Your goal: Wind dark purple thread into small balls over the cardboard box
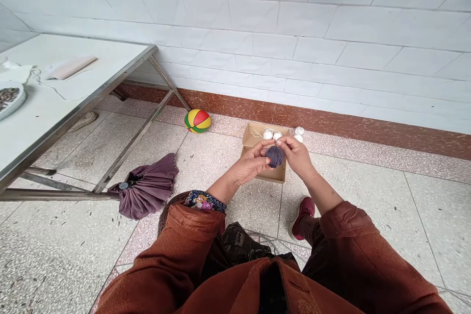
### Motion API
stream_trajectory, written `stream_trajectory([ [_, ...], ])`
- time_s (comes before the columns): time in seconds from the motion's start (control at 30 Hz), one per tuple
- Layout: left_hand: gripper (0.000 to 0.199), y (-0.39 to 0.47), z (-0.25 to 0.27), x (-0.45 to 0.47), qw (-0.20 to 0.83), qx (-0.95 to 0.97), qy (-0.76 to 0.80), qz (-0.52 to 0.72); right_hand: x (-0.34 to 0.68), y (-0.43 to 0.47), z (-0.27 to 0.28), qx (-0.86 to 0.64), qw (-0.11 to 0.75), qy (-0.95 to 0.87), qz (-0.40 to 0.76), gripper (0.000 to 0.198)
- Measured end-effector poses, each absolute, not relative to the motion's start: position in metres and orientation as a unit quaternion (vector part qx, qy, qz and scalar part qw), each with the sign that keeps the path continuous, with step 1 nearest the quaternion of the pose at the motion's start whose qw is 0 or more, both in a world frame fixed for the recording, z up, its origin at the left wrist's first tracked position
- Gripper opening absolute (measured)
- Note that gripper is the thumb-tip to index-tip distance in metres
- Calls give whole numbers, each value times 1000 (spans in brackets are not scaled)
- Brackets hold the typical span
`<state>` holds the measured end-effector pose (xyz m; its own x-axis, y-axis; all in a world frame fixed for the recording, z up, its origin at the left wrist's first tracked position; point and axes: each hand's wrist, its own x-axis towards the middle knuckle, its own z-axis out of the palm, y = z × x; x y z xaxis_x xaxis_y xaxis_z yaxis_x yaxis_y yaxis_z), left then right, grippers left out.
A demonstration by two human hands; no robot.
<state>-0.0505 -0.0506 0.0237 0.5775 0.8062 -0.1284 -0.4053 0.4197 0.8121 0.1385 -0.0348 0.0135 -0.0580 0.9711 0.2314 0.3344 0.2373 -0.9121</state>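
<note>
A small ball of dark purple yarn [275, 156] is held up in front of me, above a cardboard box. My left hand [253, 162] grips it from the left side, thumb across the front and fingers behind. At the ball's upper right edge, my right hand [295, 155] is closed in a pinch on the yarn; any loose strand between the fingertips is too fine to make out. Below and behind the hands, the open cardboard box [270, 174] rests on the floor. White yarn balls [268, 134] lie in its far part, partly hidden by my fingers.
More white yarn balls [299, 131] sit right of the box by the wall. A colourful ball [197, 121] and a folded purple umbrella [149, 186] lie on the floor to the left. The metal-edged table [121, 59] carries a dish [11, 98] and a pinkish roll [71, 67].
</note>
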Motion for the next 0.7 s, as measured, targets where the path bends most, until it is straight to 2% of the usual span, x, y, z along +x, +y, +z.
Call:
stream_trajectory([
  [0.2,47,-47,26,-53,800,333,245,434,126,-40,-2,-527,392,-657,370,16],
  [0.43,46,-36,14,-63,713,347,351,499,118,-49,5,-441,346,-762,325,17],
  [0.6,47,-37,12,-65,634,416,429,491,119,-57,25,-360,358,-794,334,15],
  [0.7,51,-42,15,-63,637,452,441,443,124,-55,32,-383,396,-776,306,15],
])
